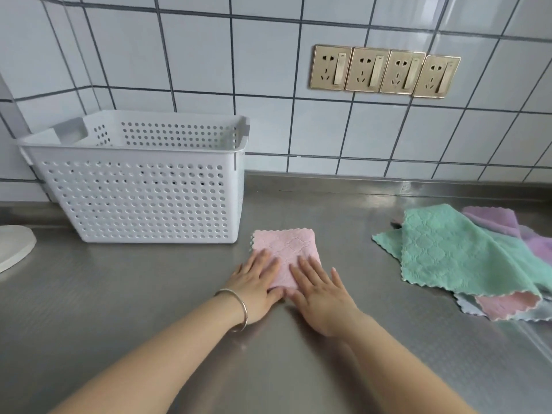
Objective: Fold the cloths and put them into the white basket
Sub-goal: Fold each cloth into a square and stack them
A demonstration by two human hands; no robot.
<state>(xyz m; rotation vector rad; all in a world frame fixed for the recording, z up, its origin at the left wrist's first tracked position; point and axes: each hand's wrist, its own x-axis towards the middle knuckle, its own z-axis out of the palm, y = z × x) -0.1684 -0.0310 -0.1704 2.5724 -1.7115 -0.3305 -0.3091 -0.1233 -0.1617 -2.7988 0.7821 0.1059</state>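
A small folded pink cloth [288, 245] lies flat on the steel counter, just right of the white perforated basket [140, 192]. My left hand [258, 283] and my right hand [321, 294] both rest palm-down on its near half, fingers spread and flat, gripping nothing. The basket stands at the back left against the tiled wall; I cannot see anything inside it. At the right lies a loose pile of cloths: a green one [457, 252] on top, purple ones [507, 228] behind, a pink one [507, 304] and a pale grey-blue one underneath.
The steel counter [119, 294] runs to the tiled wall [209, 55]. A row of gold wall sockets [385, 71] sits above the cloth pile. A white rounded object [13, 248] shows at the left edge. A bangle circles my left wrist.
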